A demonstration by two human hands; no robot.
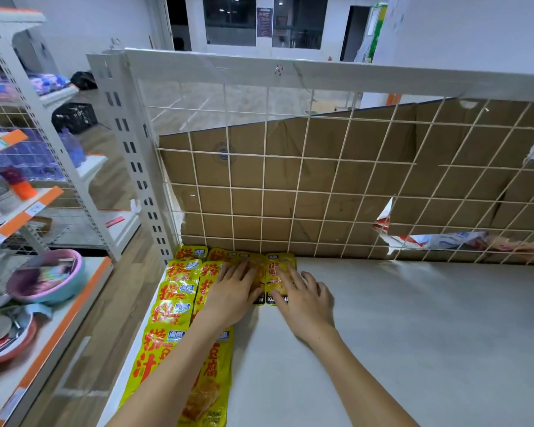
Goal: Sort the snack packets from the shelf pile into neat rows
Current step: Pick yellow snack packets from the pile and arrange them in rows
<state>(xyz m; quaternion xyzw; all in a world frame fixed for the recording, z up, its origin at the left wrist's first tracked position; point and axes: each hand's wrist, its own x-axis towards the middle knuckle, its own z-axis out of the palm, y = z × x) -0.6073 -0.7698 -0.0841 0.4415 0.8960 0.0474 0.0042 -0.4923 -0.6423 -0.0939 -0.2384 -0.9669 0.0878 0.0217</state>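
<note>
1. Packets (179, 291), yellow with red lettering, lie in overlapping rows along the shelf (413, 334) edge, to the left of both sets of fingers.
2. Left hand (233, 292) lies flat on one packet, fingers (244, 269) spread, pinching nothing.
3. Right hand (305, 298) presses the neighbouring packet (279, 265), fingers (285, 280) spread too.
4. Just past the fingertips there's a wire grid (321, 186) backed with cardboard (367, 167).

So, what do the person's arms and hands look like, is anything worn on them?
Both forearms are bare, with no sleeve in view. The left hand and the right hand have no gloves, and no watch, ring or bracelet shows on them.
</note>
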